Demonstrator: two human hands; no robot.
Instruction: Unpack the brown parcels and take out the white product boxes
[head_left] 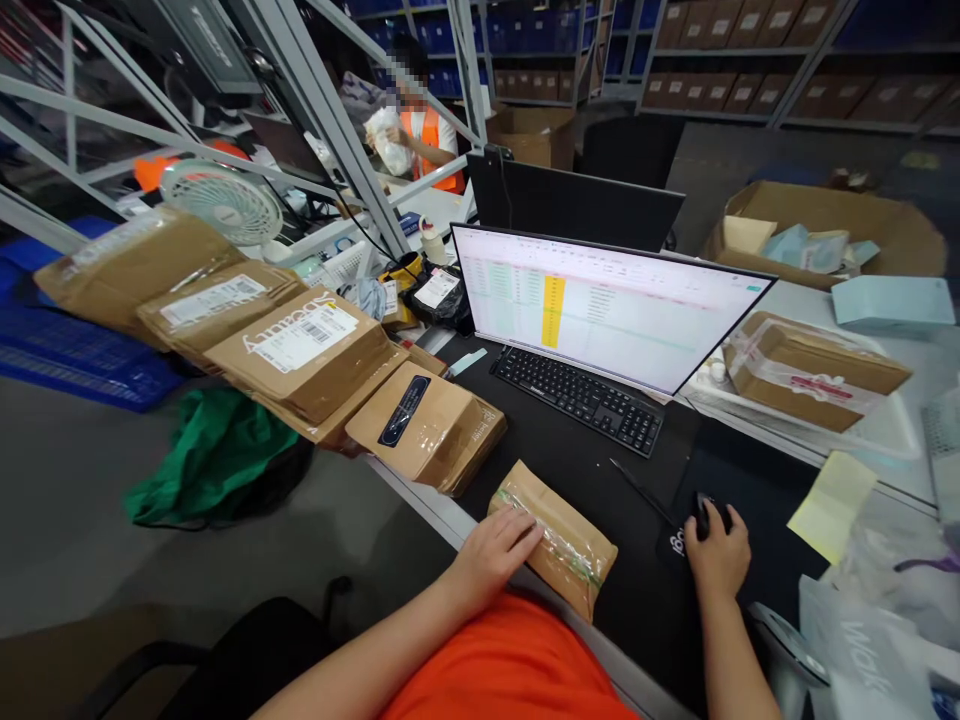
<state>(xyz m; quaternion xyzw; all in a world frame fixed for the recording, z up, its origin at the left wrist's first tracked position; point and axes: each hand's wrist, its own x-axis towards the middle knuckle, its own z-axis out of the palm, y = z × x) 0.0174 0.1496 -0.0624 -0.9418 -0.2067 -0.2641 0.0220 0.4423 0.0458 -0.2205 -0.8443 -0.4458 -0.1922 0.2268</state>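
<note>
Lower centre: parcel (568, 540), judged already taped shut, lay beneath left hand (491, 555), relaxed, unclamped. Lower right: right hand (720, 560) curled round mouse (703, 512). Centre right: monitor (600, 310) showed rows, too small to tell what remained.

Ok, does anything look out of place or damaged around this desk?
Crumpled green fabric, possibly a bag, lies seemingly on the floor below the row of cardboard packages; it looks like stray clutter there. The taped brown parcel under the left hand shows no obvious damage.
</note>
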